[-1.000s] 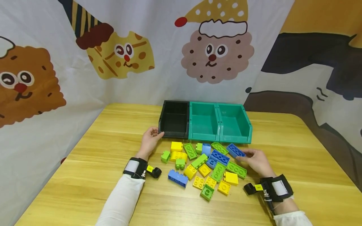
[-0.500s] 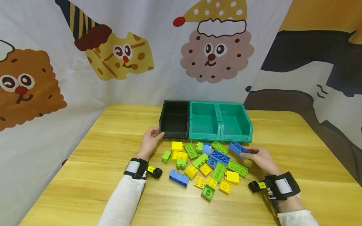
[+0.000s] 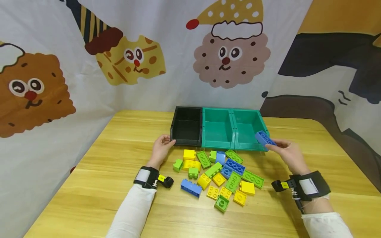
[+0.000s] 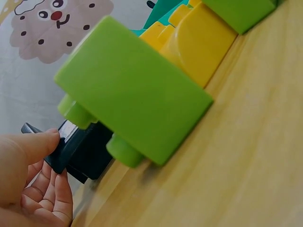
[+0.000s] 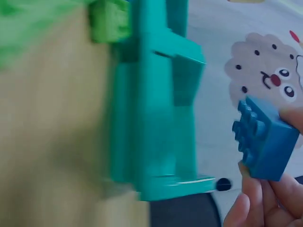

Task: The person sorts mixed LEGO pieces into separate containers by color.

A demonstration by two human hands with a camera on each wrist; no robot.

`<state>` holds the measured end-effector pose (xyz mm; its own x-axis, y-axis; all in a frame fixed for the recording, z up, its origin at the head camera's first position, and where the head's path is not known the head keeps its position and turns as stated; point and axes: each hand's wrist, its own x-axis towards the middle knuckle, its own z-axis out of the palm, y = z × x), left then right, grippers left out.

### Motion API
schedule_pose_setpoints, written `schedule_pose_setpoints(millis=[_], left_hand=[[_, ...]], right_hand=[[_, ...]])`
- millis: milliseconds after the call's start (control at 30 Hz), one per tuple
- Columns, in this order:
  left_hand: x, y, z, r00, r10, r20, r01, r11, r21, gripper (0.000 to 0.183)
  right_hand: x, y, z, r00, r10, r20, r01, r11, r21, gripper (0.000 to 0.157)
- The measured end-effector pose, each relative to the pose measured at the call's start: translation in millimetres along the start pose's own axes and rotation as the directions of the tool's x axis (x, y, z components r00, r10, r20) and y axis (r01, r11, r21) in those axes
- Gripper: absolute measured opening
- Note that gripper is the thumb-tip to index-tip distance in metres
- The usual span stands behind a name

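Pinched between the thumb and fingers of my right hand, a blue toy brick is held up at the front right corner of the right green bin. The right wrist view shows that blue brick with its studs facing left. My left hand grips the front left corner of the black bin, thumb on the rim and fingers beneath, as the left wrist view shows. In front of the bins, several loose bricks lie on the table, among them a light-blue brick and a small green brick.
A second green bin stands between the black bin and the right green one, all in a row. Behind the wooden table hangs a cloth printed with cartoon biscuits and cheese.
My right hand has lifted the blue brick off the table and carried it up and to the right, to the right green bin's front. My left hand keeps its hold on the black bin.
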<state>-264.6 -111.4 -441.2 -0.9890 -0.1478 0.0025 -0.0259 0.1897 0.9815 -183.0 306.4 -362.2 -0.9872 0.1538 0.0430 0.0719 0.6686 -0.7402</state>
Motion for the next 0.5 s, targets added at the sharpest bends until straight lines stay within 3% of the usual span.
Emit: schedule_pose_setpoints(millis=[133,233,500], left_hand=[[0.4,-0.3,0.6,1.0,-0.001,0.0,0.001,1.0,0.003,0.022],[0.7,-0.7,0.9,1.0,0.002,0.001,-0.002,1.0,0.0,0.022],[1.4,-0.8,0.1,1.0,0.002,0.007,-0.002,1.0,-0.003,0.021]], right_hand=[[15,-15,-14.5,0.998,-0.049,-0.043,0.047,0.998,-0.036,0.065],[28,-23,-19.7,0.996,-0.092,-0.022,0.09,0.991,-0.098,0.066],[59,-38,-4.9,0.988,-0.143,0.054,0.153,0.95,-0.272,0.058]])
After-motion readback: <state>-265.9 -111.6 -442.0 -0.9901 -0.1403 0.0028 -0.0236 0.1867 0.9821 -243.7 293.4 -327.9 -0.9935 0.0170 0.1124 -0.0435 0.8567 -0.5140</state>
